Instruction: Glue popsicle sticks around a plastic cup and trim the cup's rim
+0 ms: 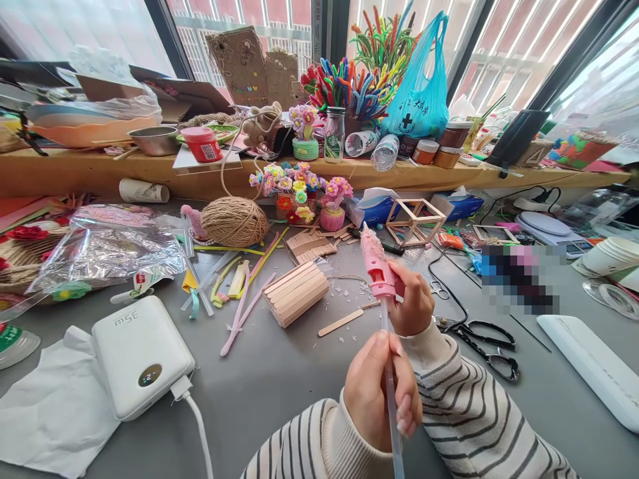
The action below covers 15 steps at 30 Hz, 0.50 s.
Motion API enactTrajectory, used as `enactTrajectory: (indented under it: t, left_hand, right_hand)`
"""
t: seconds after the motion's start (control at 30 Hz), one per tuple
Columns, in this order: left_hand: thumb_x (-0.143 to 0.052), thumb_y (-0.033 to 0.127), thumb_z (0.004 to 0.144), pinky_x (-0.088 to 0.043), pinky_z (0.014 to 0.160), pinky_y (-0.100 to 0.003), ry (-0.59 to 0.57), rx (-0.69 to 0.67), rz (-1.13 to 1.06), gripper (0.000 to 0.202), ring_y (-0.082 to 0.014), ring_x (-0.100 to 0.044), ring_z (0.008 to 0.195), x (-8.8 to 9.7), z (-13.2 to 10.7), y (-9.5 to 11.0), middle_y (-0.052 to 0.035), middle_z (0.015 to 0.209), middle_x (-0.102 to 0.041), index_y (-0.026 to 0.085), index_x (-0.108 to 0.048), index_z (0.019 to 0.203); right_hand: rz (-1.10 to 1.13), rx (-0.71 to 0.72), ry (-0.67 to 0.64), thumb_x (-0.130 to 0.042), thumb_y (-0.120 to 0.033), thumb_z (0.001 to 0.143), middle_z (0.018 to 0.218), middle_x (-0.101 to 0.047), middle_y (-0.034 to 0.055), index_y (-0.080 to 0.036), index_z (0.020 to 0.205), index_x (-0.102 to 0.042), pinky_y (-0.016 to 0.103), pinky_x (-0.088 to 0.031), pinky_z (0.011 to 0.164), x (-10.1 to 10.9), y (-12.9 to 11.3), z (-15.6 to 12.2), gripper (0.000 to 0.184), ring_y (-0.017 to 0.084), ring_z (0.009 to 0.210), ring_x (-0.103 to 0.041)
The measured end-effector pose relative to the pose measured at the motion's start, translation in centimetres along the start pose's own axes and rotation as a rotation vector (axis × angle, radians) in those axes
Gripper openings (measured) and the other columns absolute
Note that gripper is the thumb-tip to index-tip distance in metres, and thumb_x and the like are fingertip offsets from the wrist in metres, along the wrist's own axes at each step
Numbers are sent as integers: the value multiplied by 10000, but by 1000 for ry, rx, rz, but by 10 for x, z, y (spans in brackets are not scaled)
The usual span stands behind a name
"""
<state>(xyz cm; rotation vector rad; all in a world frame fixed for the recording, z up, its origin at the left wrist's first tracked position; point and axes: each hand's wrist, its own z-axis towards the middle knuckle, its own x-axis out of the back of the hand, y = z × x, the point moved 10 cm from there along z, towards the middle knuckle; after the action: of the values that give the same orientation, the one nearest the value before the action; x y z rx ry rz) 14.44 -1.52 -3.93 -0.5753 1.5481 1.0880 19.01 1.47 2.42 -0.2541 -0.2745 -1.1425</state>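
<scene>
My right hand [412, 299] grips a pink hot glue gun [375, 263], its nozzle pointing up and away from me. My left hand [379, 392] is closed around a clear glue stick [390, 392] that runs into the back of the gun. Both hands are raised above the grey table [279, 372] in front of me. A box made of popsicle sticks [295, 291] lies just left of the gun, with a loose popsicle stick [341, 322] beside it.
A white power bank [140, 356] with a cable lies at the left on white paper. Black scissors [492, 346] lie to the right. A ball of twine [234, 221], a wooden cube frame [414, 221], pipe-cleaner flowers [299, 186] and craft scraps crowd the back.
</scene>
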Motion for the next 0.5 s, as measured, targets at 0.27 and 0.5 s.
enactTrajectory:
  t: [0.27,0.5]
  left_hand:
    - [-220,233,902,-332,246,-131,3,11,-9,374,-37,-274,222,0,4,-1,50,340,-395,146,-517,693]
    - [-170,214,906,-342,251,-135,-12,1,-26,435,-37,-281,225,-4,4,1,46,340,-398,144,-546,699]
  right_hand:
    - [4,-8,-16,-552,-86,750,940,-681,63,-197,1119,-448,267,-483,645,0,4,-1,400,156,706,-621]
    - [51,0,-36,-565,-91,748,982,-676,82,-192,1111,-457,269,-497,688,-1,4,-3,392,160,778,-633]
